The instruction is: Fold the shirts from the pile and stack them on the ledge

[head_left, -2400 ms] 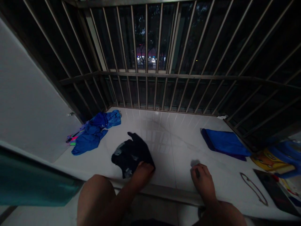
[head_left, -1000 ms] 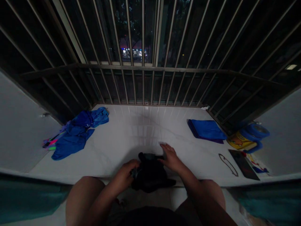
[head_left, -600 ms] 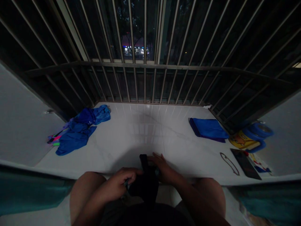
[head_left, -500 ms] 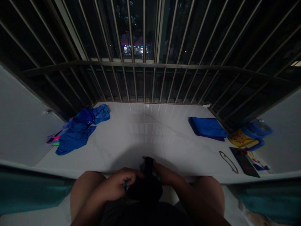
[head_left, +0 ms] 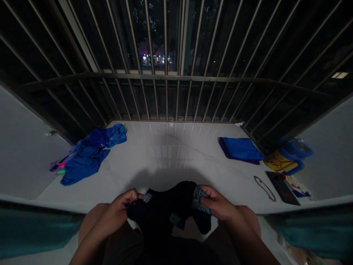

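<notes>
A dark garment (head_left: 171,200) with grey patterned patches is stretched sideways between my hands, above my lap at the ledge's front edge. My left hand (head_left: 125,206) pinches its left end, beside a small patterned patch. At the other end, my right hand (head_left: 216,202) grips a larger patterned part, with the thumb on top. Dark cloth hangs below, and its lower part blends into my dark clothing, so its full shape cannot be made out.
Crumpled blue clothes (head_left: 88,154) lie on the white ledge (head_left: 154,154) at left. On the right are folded blue cloth (head_left: 239,147), a cord loop (head_left: 264,187), a dark flat panel (head_left: 281,187) and a blue-yellow object (head_left: 286,158). Metal bars (head_left: 171,77) close off the back.
The garment was bunched in the middle between my hands. My hands have moved apart, left and right, and it is now spread wide with its patterned parts showing.
</notes>
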`<move>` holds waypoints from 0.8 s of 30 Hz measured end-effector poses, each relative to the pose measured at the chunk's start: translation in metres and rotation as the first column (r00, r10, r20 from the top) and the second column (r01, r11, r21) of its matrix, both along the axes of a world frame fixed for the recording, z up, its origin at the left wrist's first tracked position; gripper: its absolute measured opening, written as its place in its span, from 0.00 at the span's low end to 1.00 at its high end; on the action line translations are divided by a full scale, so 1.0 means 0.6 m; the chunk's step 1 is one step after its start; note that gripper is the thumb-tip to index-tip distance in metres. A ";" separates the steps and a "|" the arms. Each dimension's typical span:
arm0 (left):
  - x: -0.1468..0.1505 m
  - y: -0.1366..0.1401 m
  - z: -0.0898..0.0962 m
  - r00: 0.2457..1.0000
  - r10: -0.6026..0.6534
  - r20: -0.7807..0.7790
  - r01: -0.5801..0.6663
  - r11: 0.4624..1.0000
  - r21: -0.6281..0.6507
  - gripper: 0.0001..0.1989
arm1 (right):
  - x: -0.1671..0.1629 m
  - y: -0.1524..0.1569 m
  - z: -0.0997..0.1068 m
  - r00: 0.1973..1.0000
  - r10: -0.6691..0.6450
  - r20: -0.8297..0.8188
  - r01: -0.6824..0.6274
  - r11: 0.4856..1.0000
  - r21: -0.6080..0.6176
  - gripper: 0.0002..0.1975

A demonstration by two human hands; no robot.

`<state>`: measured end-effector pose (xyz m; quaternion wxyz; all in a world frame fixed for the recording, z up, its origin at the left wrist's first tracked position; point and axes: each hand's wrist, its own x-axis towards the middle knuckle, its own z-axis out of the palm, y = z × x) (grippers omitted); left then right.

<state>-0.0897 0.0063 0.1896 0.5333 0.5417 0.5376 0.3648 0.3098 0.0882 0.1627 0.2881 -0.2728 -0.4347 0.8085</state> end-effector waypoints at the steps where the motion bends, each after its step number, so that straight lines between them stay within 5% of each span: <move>1: 0.004 -0.002 -0.007 1.000 -0.016 0.016 0.016 1.000 -0.002 0.15 | 0.000 -0.002 0.008 1.000 -0.027 0.006 0.027 1.000 0.001 0.26; 8: 0.019 -0.002 -0.014 0.992 -0.082 0.099 0.078 0.996 0.035 0.16 | -0.011 0.000 0.028 0.957 -0.289 0.039 0.289 0.957 0.010 0.26; 12: 0.014 0.003 0.003 0.969 -0.249 -0.001 0.248 0.966 0.073 0.03 | -0.022 0.005 0.035 0.938 -0.346 0.015 0.346 0.937 -0.050 0.25; 15: 0.014 0.007 0.004 0.943 -0.320 -0.091 0.329 0.938 0.110 0.15 | -0.041 0.011 0.048 0.935 -0.356 0.009 0.355 0.933 -0.057 0.26; 19: 0.029 0.023 0.000 0.984 -0.093 -0.150 0.127 0.963 0.237 0.13 | -0.068 0.032 0.084 0.919 -0.395 0.009 0.395 0.919 0.012 0.24; 24: 0.057 0.046 0.049 0.983 0.170 -0.073 -0.118 0.881 0.459 0.07 | -0.080 0.066 0.131 0.868 -0.496 0.029 0.496 0.868 0.032 0.23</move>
